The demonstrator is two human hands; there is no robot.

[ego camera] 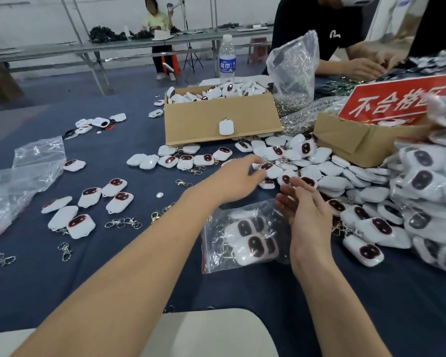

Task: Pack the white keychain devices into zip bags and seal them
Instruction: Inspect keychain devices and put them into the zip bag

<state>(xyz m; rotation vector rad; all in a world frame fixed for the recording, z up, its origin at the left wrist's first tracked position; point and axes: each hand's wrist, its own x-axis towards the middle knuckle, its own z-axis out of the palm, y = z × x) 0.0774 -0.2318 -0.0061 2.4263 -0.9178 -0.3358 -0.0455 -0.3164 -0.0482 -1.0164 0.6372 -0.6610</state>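
Right hand (307, 215) open beside one four-device zip bag (216, 253); left hand (237, 176) grip unclear.

Last character of red sign (394, 99) hidden behind blurred bagged pile (433, 191), which the right edge cuts off. Fingertips of left hand (238, 176) blurred; any hold on devices (271, 170) indeterminate.

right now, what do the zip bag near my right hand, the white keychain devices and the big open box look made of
Zip bag: thin clear plastic film, glossy; it crinkles, glints, and its contents show through.
Keychain devices: probably hard moulded plastic, smooth white shells with dark shiny faces.
Clips: silvery glint, likely metal.
Box: brown cardboard, matte, with folded flaps.
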